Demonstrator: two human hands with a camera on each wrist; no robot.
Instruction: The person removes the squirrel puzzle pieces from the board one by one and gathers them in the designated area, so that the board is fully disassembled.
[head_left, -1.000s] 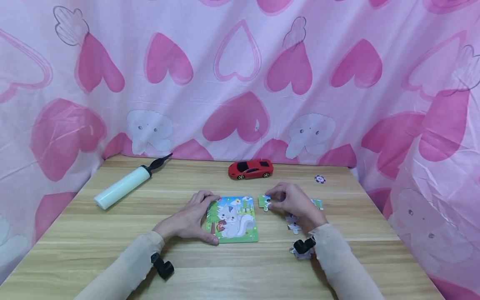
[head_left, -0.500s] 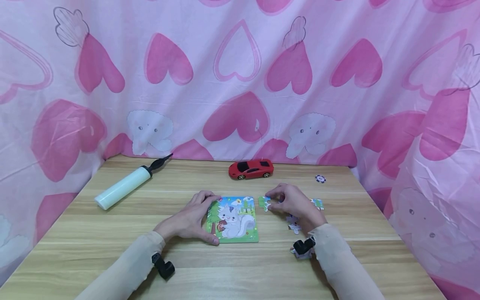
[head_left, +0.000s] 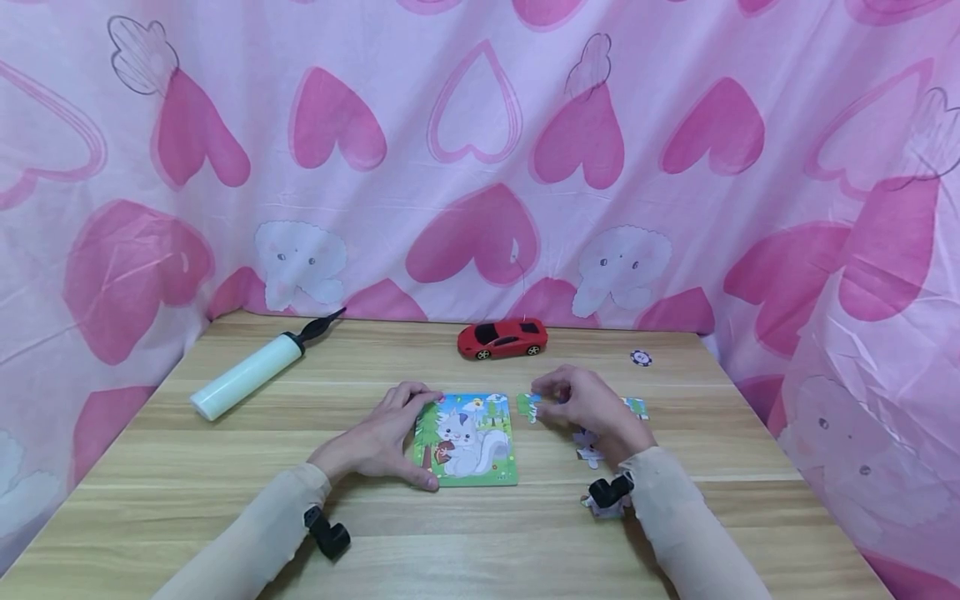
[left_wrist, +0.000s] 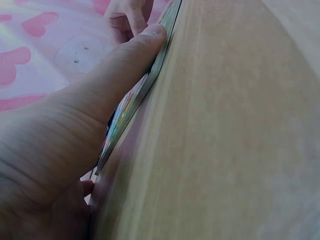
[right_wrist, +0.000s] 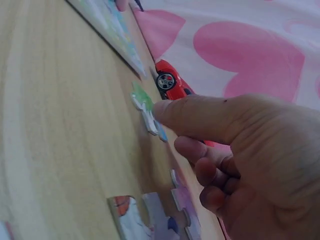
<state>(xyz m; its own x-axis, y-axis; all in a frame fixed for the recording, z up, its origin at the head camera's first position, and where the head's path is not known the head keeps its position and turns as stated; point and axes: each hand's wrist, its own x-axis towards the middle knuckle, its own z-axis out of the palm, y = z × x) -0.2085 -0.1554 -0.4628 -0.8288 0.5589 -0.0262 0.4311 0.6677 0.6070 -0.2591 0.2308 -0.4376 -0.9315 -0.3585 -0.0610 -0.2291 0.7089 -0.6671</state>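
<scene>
A square picture board [head_left: 472, 446] with a white squirrel lies on the wooden table. My left hand [head_left: 382, 433] holds its left side, thumb at the near corner and fingers at the far one. In the left wrist view the thumb [left_wrist: 150, 35] lies along the board's edge. Right of the board, my right hand [head_left: 583, 408] pinches a green and blue jigsaw piece [head_left: 527, 407]; the right wrist view shows the thumb [right_wrist: 172, 112] on this piece. Loose jigsaw pieces [head_left: 588, 454] lie under and beside the right hand, partly hidden by it and the wrist.
Behind the board stands a red toy car [head_left: 502, 338]. A pale balloon pump [head_left: 247, 375] with a black nozzle lies at the left. A poker chip [head_left: 641, 358] is at the back right. One jigsaw piece [head_left: 636, 407] shows past the right wrist. Pink heart-print curtains surround the table.
</scene>
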